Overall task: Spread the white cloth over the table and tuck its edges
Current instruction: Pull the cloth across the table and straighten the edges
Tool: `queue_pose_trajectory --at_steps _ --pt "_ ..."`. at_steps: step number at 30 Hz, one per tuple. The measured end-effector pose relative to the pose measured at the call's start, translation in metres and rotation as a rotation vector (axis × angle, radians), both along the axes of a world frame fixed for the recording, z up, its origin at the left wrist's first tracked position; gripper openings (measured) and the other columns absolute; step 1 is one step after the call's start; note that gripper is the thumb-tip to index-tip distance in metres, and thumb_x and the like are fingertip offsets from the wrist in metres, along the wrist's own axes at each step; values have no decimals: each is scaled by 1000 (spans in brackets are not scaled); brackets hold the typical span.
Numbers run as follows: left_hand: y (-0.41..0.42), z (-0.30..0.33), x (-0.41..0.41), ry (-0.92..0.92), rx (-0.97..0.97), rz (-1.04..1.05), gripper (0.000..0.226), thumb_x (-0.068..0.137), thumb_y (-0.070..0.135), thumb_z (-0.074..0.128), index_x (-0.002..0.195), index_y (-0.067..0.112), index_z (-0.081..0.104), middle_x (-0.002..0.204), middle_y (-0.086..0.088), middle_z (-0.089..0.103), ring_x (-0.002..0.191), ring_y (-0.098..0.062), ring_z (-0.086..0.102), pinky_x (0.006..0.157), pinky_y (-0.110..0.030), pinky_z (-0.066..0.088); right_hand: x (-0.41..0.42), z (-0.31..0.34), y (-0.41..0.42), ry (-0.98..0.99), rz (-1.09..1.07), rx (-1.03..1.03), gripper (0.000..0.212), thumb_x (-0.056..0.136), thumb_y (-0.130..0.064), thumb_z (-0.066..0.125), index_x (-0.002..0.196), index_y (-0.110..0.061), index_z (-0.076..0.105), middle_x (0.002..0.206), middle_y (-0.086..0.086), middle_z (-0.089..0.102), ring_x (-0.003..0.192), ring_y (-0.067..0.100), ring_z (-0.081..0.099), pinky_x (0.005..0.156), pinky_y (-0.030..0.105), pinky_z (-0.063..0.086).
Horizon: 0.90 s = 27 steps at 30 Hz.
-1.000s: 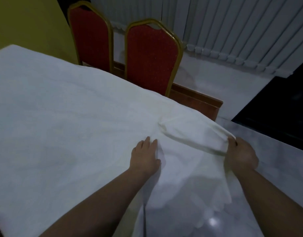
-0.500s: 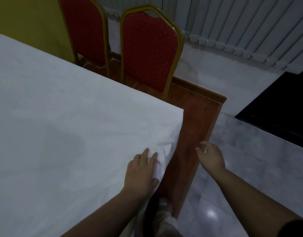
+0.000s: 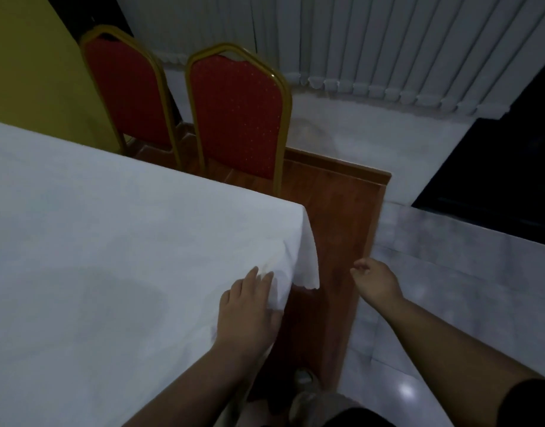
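Since the earlier frames the right hand point(image 3: 377, 283) has let go of the cloth corner and drawn clear, and the white cloth point(image 3: 117, 248) has settled flat, its corner now hanging down.

Head view — the only view. White cloth covers the table top; at the near right corner it drapes over the edge, a short flap point(image 3: 308, 266) hanging against the wooden floor panel point(image 3: 335, 229). Left hand point(image 3: 249, 315) lies palm-down on the cloth at the table's edge, fingers point(image 3: 254, 274) flat and extended, pressing, not gripping. Right hand hangs in the air beside the table, fingers loosely curled, holding nothing.

Hanging flap sits to the left of the right hand, near but apart, its edge running downward. Left hand is touching the cloth — the right is the free one, better placed to tuck.

Two red chairs point(image 3: 240, 118) stand beyond the table.
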<state>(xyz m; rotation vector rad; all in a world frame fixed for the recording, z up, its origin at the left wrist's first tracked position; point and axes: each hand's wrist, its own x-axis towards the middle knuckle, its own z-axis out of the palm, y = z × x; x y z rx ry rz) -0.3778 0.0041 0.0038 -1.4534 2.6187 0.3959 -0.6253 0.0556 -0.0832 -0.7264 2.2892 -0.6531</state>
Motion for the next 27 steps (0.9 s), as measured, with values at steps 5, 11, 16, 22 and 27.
queue_pose_trajectory --at_steps 5,11,16,22,27 --pt "-27 -1 -30 19 12 -4 63 90 52 43 146 31 22 156 2 22 141 -20 27 114 -39 24 -12 -9 9 -5 -1 4 31 87 -27 57 116 -16 63 124 7 62 112 25 58 96 34 46" --pt "-85 -7 -93 14 11 15 64 89 51 46 145 31 25 155 4 26 140 -19 29 114 -39 23 -67 -22 -42 -4 163 95 32 84 -30 60 114 -20 63 123 6 61 112 24 57 96 35 46" --pt "-125 -23 -139 -60 24 -13 65 91 50 42 147 29 18 158 3 16 146 -19 13 117 -41 13 -105 -25 -93 -30 377 175 32 87 -27 60 118 -19 61 126 5 60 115 24 55 96 34 45" --pt "-132 -48 -140 -44 83 7 63 93 45 39 149 24 18 158 0 14 146 -20 8 117 -43 7 -81 -47 -141 -206 556 82 39 87 -21 56 126 -25 52 129 4 56 114 20 54 94 31 46" --pt "-126 -64 -137 28 -11 7 63 87 42 34 143 15 32 151 -12 33 141 -31 28 112 -56 22 -53 -65 -177 -63 769 -17 82 69 -32 75 140 -25 35 148 2 33 136 25 28 109 39 31"
